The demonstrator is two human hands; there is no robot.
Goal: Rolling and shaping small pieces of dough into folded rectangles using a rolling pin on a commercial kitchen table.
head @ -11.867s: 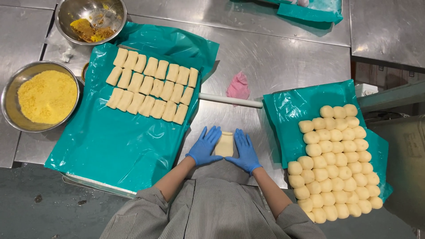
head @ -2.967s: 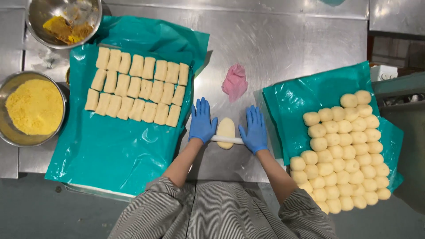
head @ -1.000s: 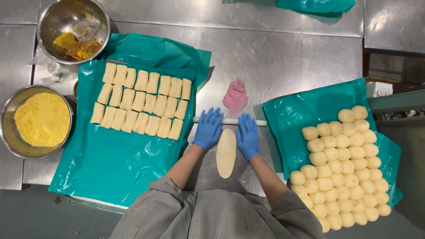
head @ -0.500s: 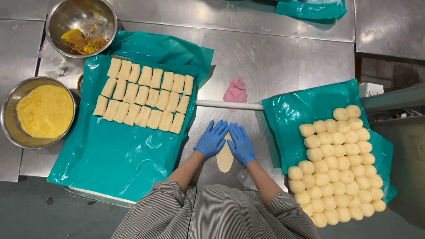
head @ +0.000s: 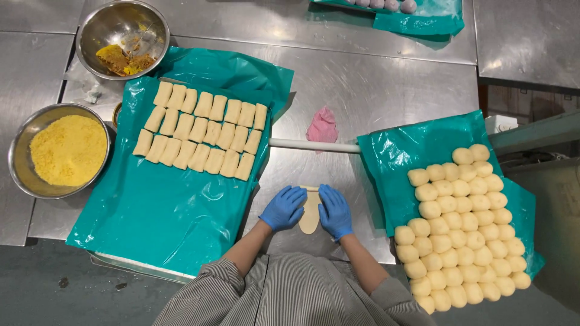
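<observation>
Both my hands wear blue gloves and rest on a flattened strip of pale dough point(head: 310, 218) on the steel table point(head: 386, 78). My left hand point(head: 283, 207) presses its left side and my right hand point(head: 335, 210) its right side, fingers on the far end of the strip. A white rolling pin point(head: 314, 145) lies free across the table just beyond. Rows of rolled dough pieces point(head: 202, 131) lie on a teal plastic sheet point(head: 163, 223) to the left. Several round dough balls point(head: 462, 223) sit on another teal sheet point(head: 411, 145) to the right.
A pink dough lump point(head: 322, 125) lies past the rolling pin. A steel bowl of yellow crumbs point(head: 67, 150) sits far left, and a second bowl with orange filling point(head: 124, 37) at the back left. Another teal sheet with dough point(head: 417, 13) is at the far edge.
One second ago my hands lay flat at the strip's far end beside the pin; now they have drawn back toward me over the dough, and the pin lies free.
</observation>
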